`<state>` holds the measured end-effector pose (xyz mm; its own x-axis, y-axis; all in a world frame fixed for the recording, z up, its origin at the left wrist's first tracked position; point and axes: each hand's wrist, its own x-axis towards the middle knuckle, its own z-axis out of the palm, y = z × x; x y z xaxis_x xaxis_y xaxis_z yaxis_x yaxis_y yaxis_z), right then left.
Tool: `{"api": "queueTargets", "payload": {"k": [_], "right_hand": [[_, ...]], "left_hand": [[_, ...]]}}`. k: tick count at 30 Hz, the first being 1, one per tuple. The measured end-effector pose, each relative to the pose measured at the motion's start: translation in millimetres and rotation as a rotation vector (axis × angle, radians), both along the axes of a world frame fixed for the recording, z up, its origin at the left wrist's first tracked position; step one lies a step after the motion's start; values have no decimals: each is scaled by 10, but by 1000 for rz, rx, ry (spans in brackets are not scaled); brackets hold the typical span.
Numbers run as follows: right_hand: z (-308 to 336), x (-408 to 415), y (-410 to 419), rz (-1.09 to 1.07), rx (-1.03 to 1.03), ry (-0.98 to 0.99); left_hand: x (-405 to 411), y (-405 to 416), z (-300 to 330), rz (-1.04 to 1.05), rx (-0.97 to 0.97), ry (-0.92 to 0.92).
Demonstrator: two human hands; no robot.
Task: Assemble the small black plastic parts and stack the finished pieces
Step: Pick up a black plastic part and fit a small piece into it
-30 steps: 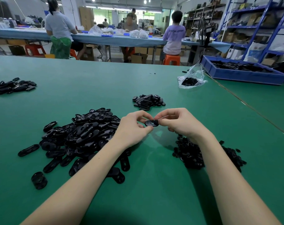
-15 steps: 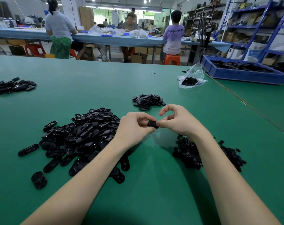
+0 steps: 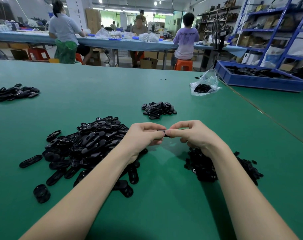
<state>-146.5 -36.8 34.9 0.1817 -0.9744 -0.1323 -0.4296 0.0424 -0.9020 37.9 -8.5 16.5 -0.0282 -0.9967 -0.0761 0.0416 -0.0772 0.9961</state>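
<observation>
Left hand point(image 3: 143, 135): raised above the green bench point(image 3: 95, 87), fingers curled, thumb and forefinger pinching the left end of a small black part point(image 3: 162, 132).
Right hand point(image 3: 194, 134): fingers curled, pinching the right end of the same part; fingertips of both hands nearly meet.
Small black part: held between the two hands over the bench, mostly covered by fingertips; only a thin dark edge shows, so its shape is hard to make out.
Large pile of oval pieces point(image 3: 88, 144): on the bench left of the hands, its right edge hidden behind the left forearm; a few loose pieces lie around its near side.
Pile of tiny parts point(image 3: 202, 167): under and beside the right wrist, partly hidden by the right forearm; single pieces too small to tell apart.
Small heap point(image 3: 158, 108): beyond the hands, apart from both piles.
Far-left heap point(image 3: 14, 92): cut off by the left edge.
Plastic bag point(image 3: 205, 84): far right on the bench, dark parts inside.
Blue tray point(image 3: 258, 78): beyond the bag; contents dark and indistinct.
</observation>
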Motion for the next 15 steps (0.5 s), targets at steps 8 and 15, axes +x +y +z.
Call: {"api": "queueTargets", "payload": {"k": [8, 15], "right_hand": [[-48, 88, -37, -35, -30, 59], [-100, 111, -59, -13, -90, 20]], "left_hand": [[-2, 4, -37, 52, -8, -53], [-4, -9, -25, 62, 24, -18]]}}
